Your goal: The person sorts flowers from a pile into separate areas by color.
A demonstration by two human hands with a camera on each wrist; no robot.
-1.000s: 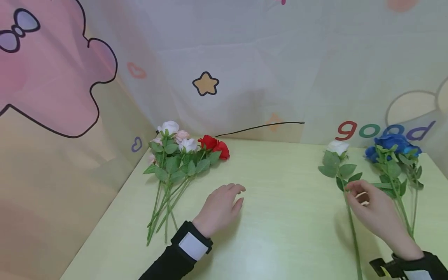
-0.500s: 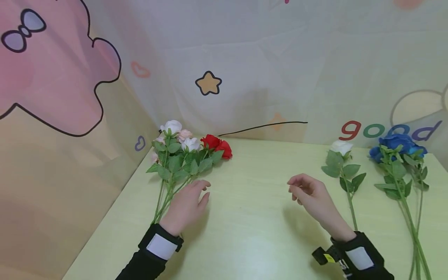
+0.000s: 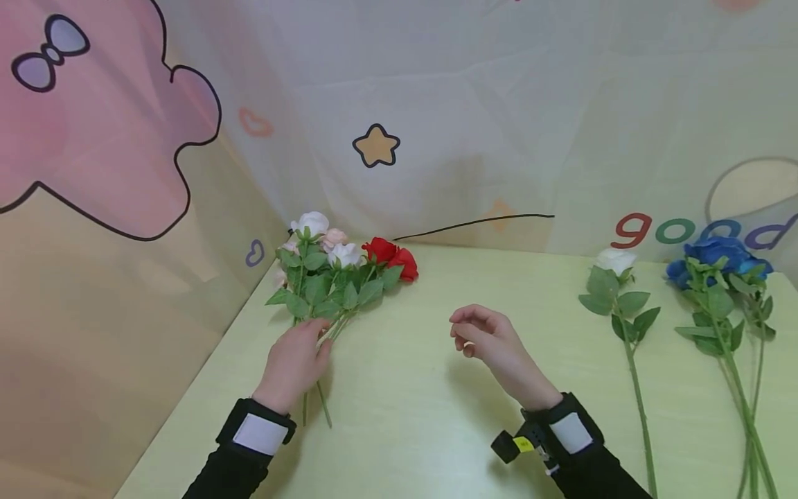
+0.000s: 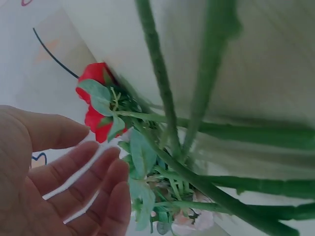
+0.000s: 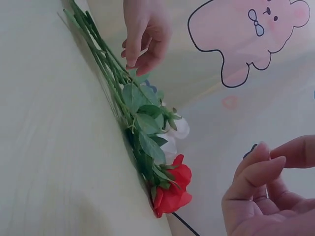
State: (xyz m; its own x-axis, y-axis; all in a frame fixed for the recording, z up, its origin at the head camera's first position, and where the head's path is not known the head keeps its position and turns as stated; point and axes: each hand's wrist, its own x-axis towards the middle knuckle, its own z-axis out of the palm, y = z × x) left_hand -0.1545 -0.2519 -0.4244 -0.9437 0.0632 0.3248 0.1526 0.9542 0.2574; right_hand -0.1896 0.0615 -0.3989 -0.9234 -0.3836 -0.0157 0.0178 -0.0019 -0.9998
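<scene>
A bunch of artificial roses lies at the back left of the table, with red roses [image 3: 404,263], white roses [image 3: 310,223] and pale pink roses [image 3: 334,238] above leafy green stems [image 4: 162,78]. Over those stems hovers my left hand [image 3: 290,366], its fingers relaxed; the left wrist view shows a gap between thumb and fingers with no stem inside. My right hand [image 3: 499,350] is raised above the middle of the table, fingers loosely curled and holding nothing. In the right wrist view the red rose [image 5: 173,187] is the nearest bloom to it.
On the right of the table [image 3: 399,430] lie a single white rose [image 3: 614,261] and, beyond it, a bunch of blue roses [image 3: 723,258] with long stems towards the front edge. A printed cloth backdrop [image 3: 474,125] rises behind and to the left.
My left hand has moved left from the middle of the table to above the rose stems. My right hand has left the single white rose and moved left, across to the middle.
</scene>
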